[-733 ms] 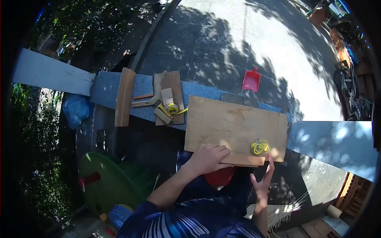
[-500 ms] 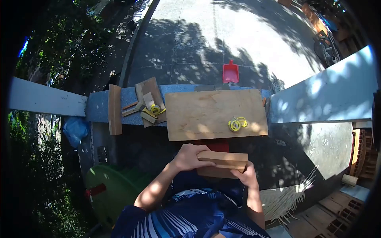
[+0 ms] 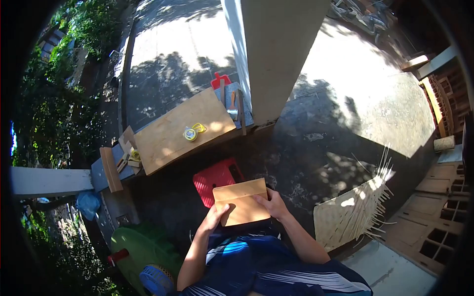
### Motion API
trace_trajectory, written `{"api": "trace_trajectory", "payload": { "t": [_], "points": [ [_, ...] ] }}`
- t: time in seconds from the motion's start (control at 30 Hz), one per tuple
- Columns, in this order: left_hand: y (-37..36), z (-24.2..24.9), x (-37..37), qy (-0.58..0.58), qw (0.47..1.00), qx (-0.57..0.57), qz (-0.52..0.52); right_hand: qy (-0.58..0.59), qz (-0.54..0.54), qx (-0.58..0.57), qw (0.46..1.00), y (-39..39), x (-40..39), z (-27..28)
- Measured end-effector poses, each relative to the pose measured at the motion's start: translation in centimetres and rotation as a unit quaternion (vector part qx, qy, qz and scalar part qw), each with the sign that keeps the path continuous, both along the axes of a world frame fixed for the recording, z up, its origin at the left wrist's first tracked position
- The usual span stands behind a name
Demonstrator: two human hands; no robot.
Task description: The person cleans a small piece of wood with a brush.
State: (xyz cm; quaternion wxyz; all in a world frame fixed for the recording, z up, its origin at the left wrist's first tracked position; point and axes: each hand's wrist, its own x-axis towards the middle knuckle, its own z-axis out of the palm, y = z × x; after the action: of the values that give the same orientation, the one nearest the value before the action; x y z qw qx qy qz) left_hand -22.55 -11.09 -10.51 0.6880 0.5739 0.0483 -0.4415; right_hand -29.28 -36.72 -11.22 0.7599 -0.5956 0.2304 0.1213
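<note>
The left hand [image 3: 213, 218] and the right hand [image 3: 274, 204] are grasping together a light-brown, smooth wooden piece [image 3: 247, 207] with one narrow face along one broad flat face. The left thumb is pressing on the broad face near one end, and the right hand is gripping the other end. If the two faces are being one block or two joined boards, I cannot tell.

As landmark I am taking the large rectangular pale plywood board [image 3: 168, 130], which is lying on a blue-grey speckled bench [image 3: 100, 177]. The wooden piece is being held in the air on the person's side of this board, apart from it. Between them, lower down, a red plastic seat-like object [image 3: 203, 183] is showing. On the board a round yellow tape measure [image 3: 190, 133] is resting, and beyond its right end a paintbrush with orange handle [image 3: 232, 112] is lying.

In my judgement, the step in hand is being the handling and looking over of the wooden piece; the next move is calling for a firm, even hold at both ends, since only the hands are seeming to support it.

No brand, label or writing is showing readably; the face of the tape measure is appearing too small.
</note>
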Motion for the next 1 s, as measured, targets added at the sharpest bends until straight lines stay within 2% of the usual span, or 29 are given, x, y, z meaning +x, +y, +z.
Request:
{"api": "trace_trajectory", "payload": {
  "t": [0.1,0.13,0.17,0.23,0.27,0.33,0.37,0.4,0.43,0.47,0.5,0.57,0.63,0.7,0.73,0.77,0.83,0.9,0.93,1.0],
  "points": [
    [-4.8,-2.2,-0.1,0.015,0.997,-0.074,-0.031,0.071,-0.130,0.026,0.989,-1.8,-5.0,0.6],
    [-6.6,-1.9,-0.2,0.032,0.998,-0.020,-0.059,0.079,-0.167,0.036,0.982,-2.6,-6.6,1.3],
    [-7.7,-3.7,-0.9,0.018,0.995,-0.038,-0.093,0.091,-0.201,0.015,0.975,-3.1,-8.3,2.1],
    [-12.8,-0.5,-2.0,0.093,0.984,-0.061,-0.141,0.076,-0.227,-0.042,0.970,-5.9,-11.7,2.2],
    [-14.1,-2.2,-2.4,0.073,0.980,-0.014,-0.182,0.086,-0.263,-0.010,0.961,-7.0,-13.2,1.2],
    [-18.5,-0.7,-3.1,-0.015,0.976,0.051,-0.212,0.105,-0.307,0.071,0.943,-10.3,-14.6,-0.5],
    [-20.7,-0.3,-3.5,-0.053,0.970,0.070,-0.227,0.096,-0.304,0.115,0.941,-12.2,-15.5,-3.1],
    [-23.4,0.3,-4.2,-0.053,0.969,0.119,-0.211,0.106,-0.310,0.136,0.935,-15.1,-14.7,-4.0],
    [-24.9,0.3,-5.1,-0.050,0.974,0.118,-0.186,0.121,-0.318,0.160,0.927,-17.3,-14.2,-4.6],
    [-27.6,-0.3,-4.7,-0.058,0.980,0.106,-0.160,0.148,-0.288,0.088,0.942,-20.6,-12.7,-4.9],
    [-30.5,-0.4,-3.6,-0.067,0.983,0.096,-0.139,0.112,-0.235,0.040,0.965,-24.5,-10.3,-1.9],
    [-35.3,0.6,-3.1,-0.019,0.996,0.078,-0.031,0.101,-0.137,0.070,0.983,-32.2,-6.1,4.1],
    [-40.7,0.8,-1.7,-0.083,0.995,-0.041,0.036,-0.079,-0.110,-0.062,0.989,-37.9,-2.6,6.3],
    [-45.7,3.4,0.3,-0.097,0.994,0.013,0.050,0.001,-0.085,-0.117,0.990,-42.9,1.0,6.5],
    [-46.2,2.9,2.1,-0.079,0.997,-0.007,-0.019,-0.025,-0.075,-0.115,0.990,-45.3,2.7,7.5],
    [-48.5,5.4,3.5,-0.079,0.997,-0.003,-0.005,-0.054,-0.067,-0.113,0.990,-47.2,4.4,8.3],
    [-49.7,-0.6,7.1,-0.139,0.988,0.013,0.060,-0.077,-0.066,-0.196,0.975,-49.3,8.8,8.4],
    [-53.5,3.1,10.2,-0.099,0.989,-0.049,0.093,-0.113,-0.032,-0.222,0.968,-51.4,12.4,10.6],
    [-54.0,0.7,12.5,-0.098,0.987,-0.107,0.070,-0.119,-0.019,-0.223,0.967,-52.8,13.7,10.5],
    [-57.9,0.0,16.2,-0.074,0.984,-0.114,0.116,-0.129,0.005,-0.224,0.966,-56.0,16.3,9.7]
  ]
}}
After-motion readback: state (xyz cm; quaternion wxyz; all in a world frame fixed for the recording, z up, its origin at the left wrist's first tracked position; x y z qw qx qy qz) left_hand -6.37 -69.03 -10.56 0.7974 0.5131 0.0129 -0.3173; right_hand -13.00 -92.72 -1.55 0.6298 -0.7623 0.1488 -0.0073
